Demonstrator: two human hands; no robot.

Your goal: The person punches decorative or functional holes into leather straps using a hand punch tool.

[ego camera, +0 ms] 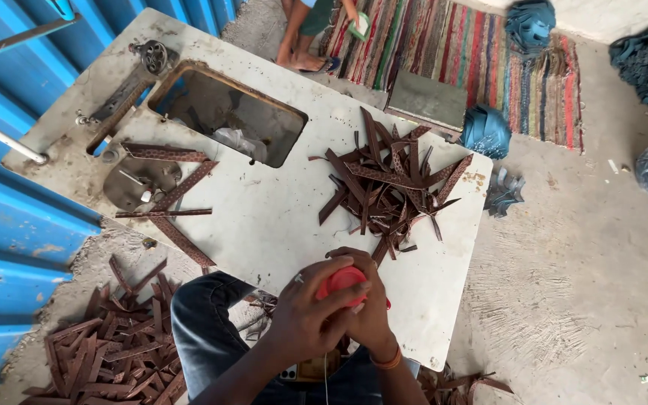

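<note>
Fingers (310,294) of my left hand (305,319) are curled tight over a small red round thing (341,283), maybe a cap or spool, can't tell which. Right hand (369,315) is wrapped around it from the other side, so both are clamped on it just off the near edge of the white table (264,217). Looks like I'm mid-twist or opening it; next bit needs a steady grip. Further right and up, the pile of brown leather strips (388,184) sits untouched. More strips (110,352) are on the floor, far left.
</note>
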